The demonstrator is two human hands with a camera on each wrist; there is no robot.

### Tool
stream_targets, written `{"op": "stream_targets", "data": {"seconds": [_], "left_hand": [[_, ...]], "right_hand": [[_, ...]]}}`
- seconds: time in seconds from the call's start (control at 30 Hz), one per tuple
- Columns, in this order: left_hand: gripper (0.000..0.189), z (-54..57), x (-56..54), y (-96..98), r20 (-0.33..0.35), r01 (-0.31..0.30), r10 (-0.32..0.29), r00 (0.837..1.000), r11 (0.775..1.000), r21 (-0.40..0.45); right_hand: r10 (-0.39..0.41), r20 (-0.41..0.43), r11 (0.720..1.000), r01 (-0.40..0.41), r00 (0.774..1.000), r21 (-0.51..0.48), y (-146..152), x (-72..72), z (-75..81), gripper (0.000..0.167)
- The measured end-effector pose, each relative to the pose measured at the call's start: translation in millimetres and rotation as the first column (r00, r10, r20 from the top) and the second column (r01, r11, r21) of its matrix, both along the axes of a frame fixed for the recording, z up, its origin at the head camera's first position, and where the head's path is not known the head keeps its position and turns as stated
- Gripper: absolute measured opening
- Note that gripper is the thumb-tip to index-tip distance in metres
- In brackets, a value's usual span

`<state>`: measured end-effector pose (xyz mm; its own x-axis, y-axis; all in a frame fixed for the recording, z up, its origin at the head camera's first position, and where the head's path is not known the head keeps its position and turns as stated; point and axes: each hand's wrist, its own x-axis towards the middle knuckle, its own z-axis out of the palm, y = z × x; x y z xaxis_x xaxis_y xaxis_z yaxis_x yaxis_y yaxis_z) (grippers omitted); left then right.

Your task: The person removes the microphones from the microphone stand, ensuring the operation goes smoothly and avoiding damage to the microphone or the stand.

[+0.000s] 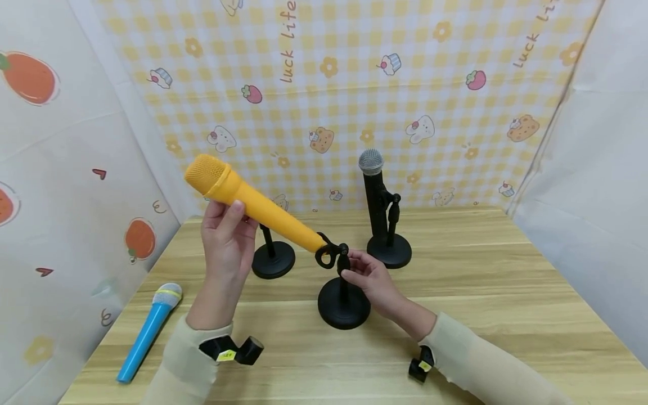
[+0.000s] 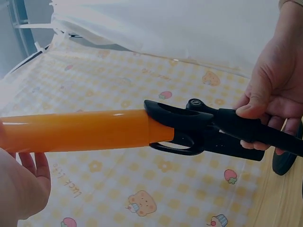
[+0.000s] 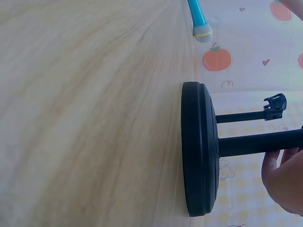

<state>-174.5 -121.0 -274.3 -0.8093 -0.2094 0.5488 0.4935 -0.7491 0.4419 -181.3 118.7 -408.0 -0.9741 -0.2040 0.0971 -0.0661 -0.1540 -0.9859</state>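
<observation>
A yellow-orange microphone slants down to the right, its mesh head at the upper left. My left hand grips it just below the head. The tail end sits at the ring of a black clip on a short microphone stand; in the left wrist view the clip surrounds that narrow end. My right hand pinches the stand's neck below the clip, thumb in front. In the right wrist view the round base rests on the wooden table.
A blue microphone lies at the table's left. Behind my left hand stands another black stand, partly hidden. At the back right, a black microphone with a silver head leans upright in its own stand. A patterned cloth hangs behind.
</observation>
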Motion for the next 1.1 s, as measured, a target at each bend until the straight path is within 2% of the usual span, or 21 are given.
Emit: {"op": "stream_targets", "data": {"seconds": [0.27, 0.57, 0.77, 1.03, 1.1], "left_hand": [[0.027, 0.7, 0.8, -3.0, 0.016, -0.031, 0.031, 0.999, 1.0, 0.004], [0.031, 3.1, 3.4, -12.1, -0.001, -0.027, 0.027, 1.0, 1.0, 0.011], [0.032, 2.9, 4.5, -15.8, 0.015, -0.071, 0.071, 0.997, 0.997, -0.026], [0.03, -2.4, 5.2, -21.6, 0.104, -0.037, 0.037, 0.994, 0.999, 0.001], [0.029, -4.4, 5.5, -22.7, 0.129, -0.05, 0.051, 0.99, 0.999, -0.018]], "right_hand": [[-0.001, 0.003, 1.0, 0.001, 1.0, -0.009, 0, -0.2, -0.2, 0.036], [0.003, 0.012, 1.0, -0.003, 1.0, -0.023, 0, -0.3, -1.6, 0.034], [0.013, 0.007, 0.999, -0.013, 1.0, -0.04, 1, -0.9, -2.6, 0.034], [0.011, 0.023, 0.999, -0.01, 1.0, -0.036, 0, -0.1, -1.3, 0.035], [0.013, 0.021, 0.999, -0.013, 1.0, -0.036, 0, 0.0, -0.9, 0.035]]}}
